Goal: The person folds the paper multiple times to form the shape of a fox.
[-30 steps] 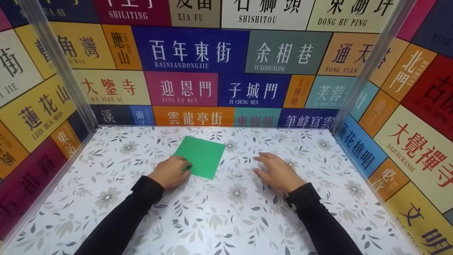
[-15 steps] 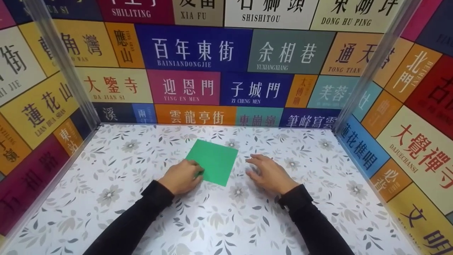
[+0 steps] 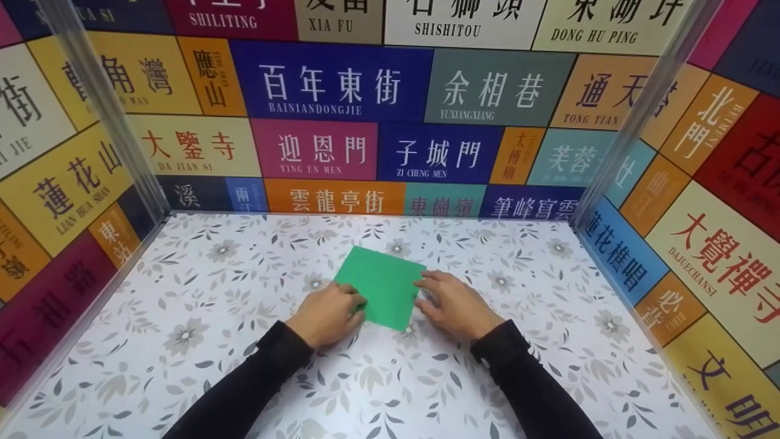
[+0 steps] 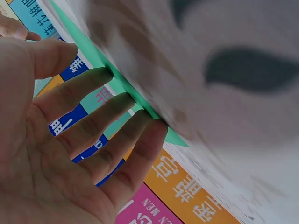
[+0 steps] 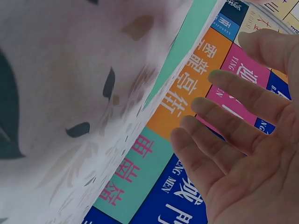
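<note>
A square sheet of green paper (image 3: 385, 285) lies flat on the table, turned at an angle. At its left edge my left hand (image 3: 329, 314) rests with the fingertips on the paper. The left wrist view shows that hand's fingers (image 4: 105, 135) spread and fairly straight, tips pressing on the green paper (image 4: 124, 84). My right hand (image 3: 457, 303) is at the sheet's right edge, its fingers reaching toward it. In the right wrist view the fingers (image 5: 233, 126) are spread and extended, with nothing between them; whether they touch the paper (image 5: 184, 49) I cannot tell.
The table (image 3: 390, 390) has a white cover with grey flowers and leaves. A back wall (image 3: 329, 85) and side walls of coloured panels with Chinese lettering enclose it. Clear strips (image 3: 131, 140) run up the corners.
My left hand has slid the green paper to the right and a little toward me. My right hand has moved left, closing the gap to the paper's right edge.
</note>
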Motion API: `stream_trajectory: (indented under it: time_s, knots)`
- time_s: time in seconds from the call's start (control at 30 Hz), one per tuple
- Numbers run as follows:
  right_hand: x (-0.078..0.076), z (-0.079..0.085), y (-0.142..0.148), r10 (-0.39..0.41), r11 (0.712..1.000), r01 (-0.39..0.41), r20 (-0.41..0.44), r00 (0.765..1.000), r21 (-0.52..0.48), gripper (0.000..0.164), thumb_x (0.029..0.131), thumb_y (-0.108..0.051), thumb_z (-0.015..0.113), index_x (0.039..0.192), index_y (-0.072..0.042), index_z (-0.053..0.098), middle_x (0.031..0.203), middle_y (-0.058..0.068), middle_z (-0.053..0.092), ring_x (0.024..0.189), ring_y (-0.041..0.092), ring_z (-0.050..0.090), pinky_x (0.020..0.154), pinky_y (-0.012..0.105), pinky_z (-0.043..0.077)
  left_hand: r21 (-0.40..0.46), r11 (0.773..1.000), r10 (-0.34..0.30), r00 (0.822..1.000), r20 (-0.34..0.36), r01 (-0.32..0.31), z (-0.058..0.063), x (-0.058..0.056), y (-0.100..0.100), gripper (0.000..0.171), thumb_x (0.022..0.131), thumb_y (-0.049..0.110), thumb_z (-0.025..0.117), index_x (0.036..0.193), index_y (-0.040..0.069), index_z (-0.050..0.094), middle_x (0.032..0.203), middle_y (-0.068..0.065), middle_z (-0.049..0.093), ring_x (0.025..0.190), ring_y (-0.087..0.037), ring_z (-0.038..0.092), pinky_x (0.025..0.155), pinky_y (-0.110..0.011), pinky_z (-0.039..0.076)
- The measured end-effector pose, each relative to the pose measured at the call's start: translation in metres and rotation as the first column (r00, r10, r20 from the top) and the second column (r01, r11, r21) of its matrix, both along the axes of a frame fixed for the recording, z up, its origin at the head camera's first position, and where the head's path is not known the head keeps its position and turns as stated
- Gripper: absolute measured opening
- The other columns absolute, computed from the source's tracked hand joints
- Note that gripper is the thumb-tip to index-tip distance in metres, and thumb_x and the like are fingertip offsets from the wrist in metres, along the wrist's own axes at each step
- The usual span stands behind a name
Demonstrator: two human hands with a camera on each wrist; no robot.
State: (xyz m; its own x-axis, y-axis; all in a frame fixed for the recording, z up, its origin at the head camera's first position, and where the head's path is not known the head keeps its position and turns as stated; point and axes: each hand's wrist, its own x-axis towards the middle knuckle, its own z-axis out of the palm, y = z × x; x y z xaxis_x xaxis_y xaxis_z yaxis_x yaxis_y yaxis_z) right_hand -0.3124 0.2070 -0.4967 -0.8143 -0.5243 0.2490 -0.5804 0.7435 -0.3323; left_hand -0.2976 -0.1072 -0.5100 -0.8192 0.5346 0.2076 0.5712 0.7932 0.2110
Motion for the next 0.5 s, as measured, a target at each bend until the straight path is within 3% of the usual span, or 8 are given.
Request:
stream_trajectory:
  time_s: [0.33, 0.5]
  knots:
    - [0.003, -0.004, -0.008, 0.027, 1.0, -0.027, 0.019, 0.999, 0.004, 0.047, 0.111, -0.025, 0.079, 0.15, 0.0, 0.074, 0.163, 0.028, 0.067, 0.151, 0.049, 0.067, 0.128, 0.063, 0.055, -0.009, 1.0, -0.016, 0.998, -0.063, 0.016, -0.003, 0.008, 0.013, 0.027, 0.109, 0.028, 0.077, 0.129, 0.012, 0.088, 0.131, -0.015, 0.082, 0.114, -0.038, 0.076, 0.088, -0.056, 0.071]
    - [0.005, -0.01, -0.013, 0.045, 0.998, -0.045, 0.005, 0.999, 0.035, 0.045, 0.109, -0.025, 0.082, 0.147, -0.002, 0.076, 0.159, 0.027, 0.071, 0.148, 0.047, 0.07, 0.125, 0.061, 0.058, -0.011, 1.0, -0.021, 0.998, -0.052, 0.02, -0.003, 0.014, 0.015, 0.027, 0.109, 0.029, 0.078, 0.128, 0.014, 0.088, 0.132, -0.013, 0.082, 0.113, -0.035, 0.075, 0.084, -0.054, 0.071]
